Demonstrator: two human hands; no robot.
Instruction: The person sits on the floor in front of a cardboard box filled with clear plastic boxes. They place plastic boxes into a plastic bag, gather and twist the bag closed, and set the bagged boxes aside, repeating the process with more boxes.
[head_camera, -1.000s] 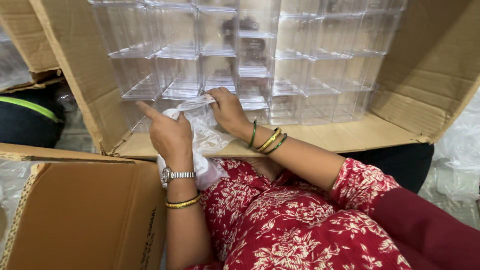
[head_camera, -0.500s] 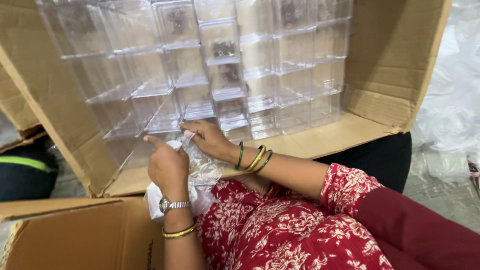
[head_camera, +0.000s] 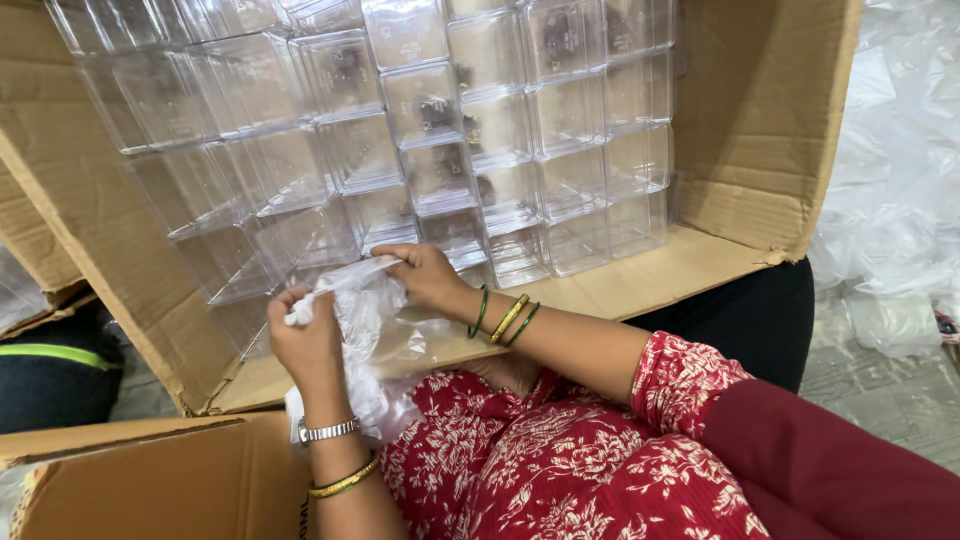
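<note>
Resting on the cardboard box (head_camera: 690, 265), clear containers (head_camera: 480, 130) fill it.

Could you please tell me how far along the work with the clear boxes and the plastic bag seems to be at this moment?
Looks done: many clear plastic boxes are stacked in rows inside the cardboard carton. In hand: the left hand and right hand both grip a crumpled clear plastic bag at the carton's front edge. Left: the carton's flaps are open, and the bag's contents cannot be made out.

We cannot tell what the dark bits inside the clear boxes (head_camera: 430, 110) are; the carton (head_camera: 760, 180) runs off the top edge.
</note>
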